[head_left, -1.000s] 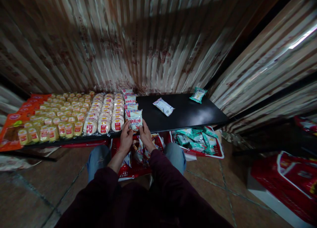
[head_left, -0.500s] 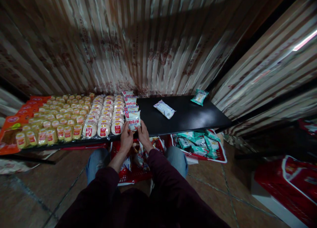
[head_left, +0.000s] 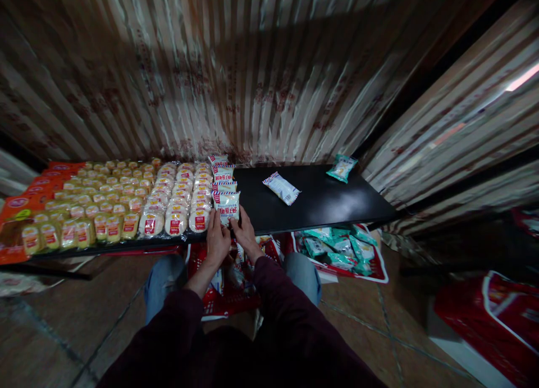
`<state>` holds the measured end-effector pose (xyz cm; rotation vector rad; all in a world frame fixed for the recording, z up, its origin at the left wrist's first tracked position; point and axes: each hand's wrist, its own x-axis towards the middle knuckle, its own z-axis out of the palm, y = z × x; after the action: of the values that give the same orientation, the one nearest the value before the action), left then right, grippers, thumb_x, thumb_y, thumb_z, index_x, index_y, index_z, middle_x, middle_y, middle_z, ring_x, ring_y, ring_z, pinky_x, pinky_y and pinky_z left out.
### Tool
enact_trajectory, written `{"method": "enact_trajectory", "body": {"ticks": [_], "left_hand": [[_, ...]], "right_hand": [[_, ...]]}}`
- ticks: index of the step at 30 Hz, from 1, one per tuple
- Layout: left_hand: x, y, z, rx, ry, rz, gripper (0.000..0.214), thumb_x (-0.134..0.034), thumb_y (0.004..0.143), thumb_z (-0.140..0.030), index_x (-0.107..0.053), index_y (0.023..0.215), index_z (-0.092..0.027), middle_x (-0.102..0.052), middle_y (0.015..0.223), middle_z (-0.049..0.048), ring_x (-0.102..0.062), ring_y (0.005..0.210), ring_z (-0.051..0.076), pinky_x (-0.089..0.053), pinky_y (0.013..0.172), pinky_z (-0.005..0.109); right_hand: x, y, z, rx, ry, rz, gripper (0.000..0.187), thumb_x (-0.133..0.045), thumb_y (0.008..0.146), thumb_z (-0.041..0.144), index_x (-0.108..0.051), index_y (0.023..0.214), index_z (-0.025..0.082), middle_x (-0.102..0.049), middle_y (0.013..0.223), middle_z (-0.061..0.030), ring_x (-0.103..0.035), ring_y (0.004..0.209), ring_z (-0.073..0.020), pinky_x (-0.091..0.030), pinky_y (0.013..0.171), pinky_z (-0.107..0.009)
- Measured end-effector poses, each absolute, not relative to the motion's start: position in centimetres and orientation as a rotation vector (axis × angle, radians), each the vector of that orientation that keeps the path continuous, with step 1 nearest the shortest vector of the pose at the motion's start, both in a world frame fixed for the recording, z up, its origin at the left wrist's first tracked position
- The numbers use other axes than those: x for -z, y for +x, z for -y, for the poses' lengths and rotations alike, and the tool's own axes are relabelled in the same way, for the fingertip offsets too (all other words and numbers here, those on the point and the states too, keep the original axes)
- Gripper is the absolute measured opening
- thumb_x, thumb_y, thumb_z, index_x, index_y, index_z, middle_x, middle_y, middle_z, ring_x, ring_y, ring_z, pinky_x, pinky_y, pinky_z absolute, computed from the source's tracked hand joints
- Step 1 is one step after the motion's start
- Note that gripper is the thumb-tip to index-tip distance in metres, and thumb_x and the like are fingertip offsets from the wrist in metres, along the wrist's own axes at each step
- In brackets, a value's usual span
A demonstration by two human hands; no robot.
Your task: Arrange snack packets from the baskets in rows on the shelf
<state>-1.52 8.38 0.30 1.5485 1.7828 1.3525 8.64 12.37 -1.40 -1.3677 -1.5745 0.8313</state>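
A white snack packet [head_left: 226, 201] with a blue-and-red striped edge and red lettering lies at the front end of a column of similar packets [head_left: 223, 173] on the black table. My left hand [head_left: 218, 241] grips its lower left corner, with the fingers along that side. On the lower right corner, my right hand [head_left: 245, 234] holds the same packet, fingers bent round the edge. Part of its bottom is hidden by my fingers. Directly left of this column are rows of round, clear-wrapped white crackers [head_left: 177, 222].
Yellow wrapped cakes [head_left: 113, 226] and orange bags [head_left: 19, 202] fill the table's left. A loose white packet [head_left: 282, 188] and a green packet [head_left: 342, 168] lie on the black table [head_left: 311, 208]. Below stand a red basket [head_left: 229, 308] and another basket [head_left: 382, 270] with green packets.
The packet in my hands has come down flatter onto the table at the column's front end. My fingers have shifted slightly toward its lower corners. The view has moved a little.
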Motion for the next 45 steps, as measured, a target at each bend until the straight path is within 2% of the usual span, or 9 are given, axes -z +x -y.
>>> {"method": "enact_trajectory", "body": {"ticks": [4,9,15,21,31,38,45], "left_hand": [[0.0,-1.2,-8.0,-1.386,1.606,-1.747,0.058,-0.043,0.079,-0.009,-0.04,0.136,-0.016,-0.034,0.147,0.0112,-0.022,0.14,0.025,-0.021,0.115,0.047],[0.7,-1.2,-8.1,-1.363,1.657,-1.759,0.059,-0.041,0.08,-0.01,-0.034,0.139,-0.011,-0.028,0.149,0.0149,-0.021,0.14,0.025,-0.021,0.115,0.046],[1.1,-1.4,-8.5,-1.383,1.64,-1.745,0.057,-0.042,0.081,-0.012,-0.037,0.138,-0.016,-0.031,0.149,0.0118,-0.023,0.14,0.024,-0.021,0.115,0.047],[1.2,-1.4,-8.6,-1.331,1.686,-1.777,0.056,-0.04,0.082,-0.012,-0.035,0.138,-0.011,-0.029,0.149,0.0161,-0.022,0.14,0.025,-0.022,0.114,0.047],[0.7,-1.0,-7.7,-1.314,1.8,-1.775,0.055,-0.037,0.083,-0.009,-0.036,0.138,-0.013,-0.026,0.151,0.015,-0.015,0.141,0.025,-0.021,0.114,0.047],[1.2,-1.1,-6.6,-1.236,1.839,-1.785,0.058,-0.04,0.078,-0.003,-0.042,0.135,-0.016,-0.022,0.152,0.0129,-0.013,0.142,0.026,-0.02,0.114,0.048],[1.7,-1.2,-6.3,-1.212,1.87,-1.773,0.061,-0.039,0.077,-0.001,-0.04,0.136,-0.016,-0.022,0.152,0.0134,-0.013,0.142,0.026,-0.022,0.113,0.049]], "right_hand": [[0.8,8.6,-12.8,-0.853,-1.353,1.581,0.057,-0.049,0.085,0.041,-0.04,0.137,0.019,-0.052,0.133,-0.0093,-0.046,0.124,-0.0231,-0.035,0.105,-0.04],[0.2,8.3,-13.5,-0.863,-1.331,1.577,0.061,-0.051,0.084,0.043,-0.037,0.139,0.02,-0.049,0.136,-0.0093,-0.047,0.124,-0.023,-0.035,0.105,-0.039],[0.2,7.7,-13.4,-0.849,-1.32,1.579,0.058,-0.046,0.087,0.044,-0.034,0.14,0.021,-0.053,0.132,-0.008,-0.051,0.119,-0.0218,-0.039,0.102,-0.037],[0.2,7.8,-13.1,-0.813,-1.325,1.6,0.057,-0.043,0.088,0.044,-0.037,0.139,0.019,-0.053,0.132,-0.0098,-0.051,0.119,-0.0229,-0.038,0.102,-0.037],[0.7,7.8,-12.9,-0.794,-1.336,1.602,0.059,-0.049,0.085,0.042,-0.037,0.138,0.019,-0.054,0.131,-0.0104,-0.052,0.118,-0.0239,-0.039,0.101,-0.038],[1.1,8.0,-12.1,-0.752,-1.384,1.589,0.065,-0.048,0.085,0.043,-0.034,0.14,0.011,-0.047,0.138,-0.0155,-0.045,0.125,-0.0257,-0.034,0.106,-0.041],[1.2,8.1,-12.0,-0.743,-1.395,1.596,0.067,-0.048,0.085,0.043,-0.032,0.141,0.009,-0.045,0.139,-0.0171,-0.043,0.127,-0.0263,-0.033,0.106,-0.04]]}}
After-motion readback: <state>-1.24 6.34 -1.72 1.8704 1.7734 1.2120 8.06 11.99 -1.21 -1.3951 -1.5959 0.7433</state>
